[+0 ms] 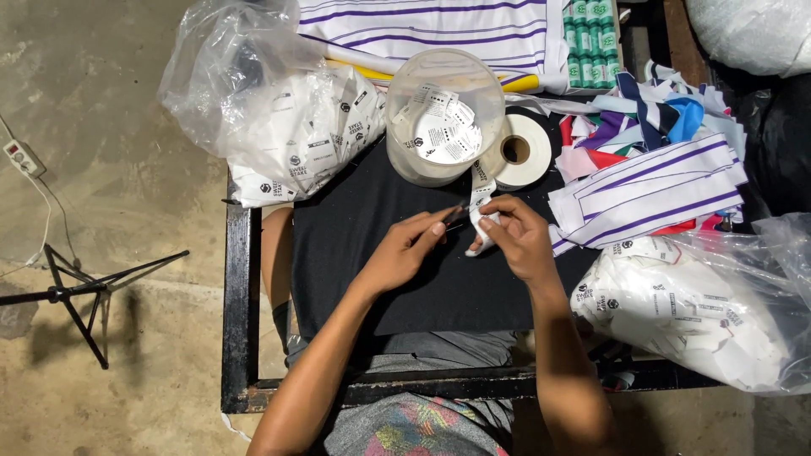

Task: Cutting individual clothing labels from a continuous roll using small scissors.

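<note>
My right hand [519, 236] pinches a white printed label strip [481, 203] that runs up to a white roll of label tape [521, 150]. My left hand [405, 249] holds a small dark cutting tool [456, 215] against the strip. Both hands hover over a black cloth [363, 236] laid across the table. Just beyond them stands a clear plastic tub [443, 114] with several cut white labels inside.
A clear bag of printed labels [287, 127] lies at the back left, another bag of labels [701, 312] at the right. White fabric pieces with purple stripes [650, 190] and coloured scraps are piled at the right. A tripod [76, 291] and a power strip [24, 158] are on the concrete floor at left.
</note>
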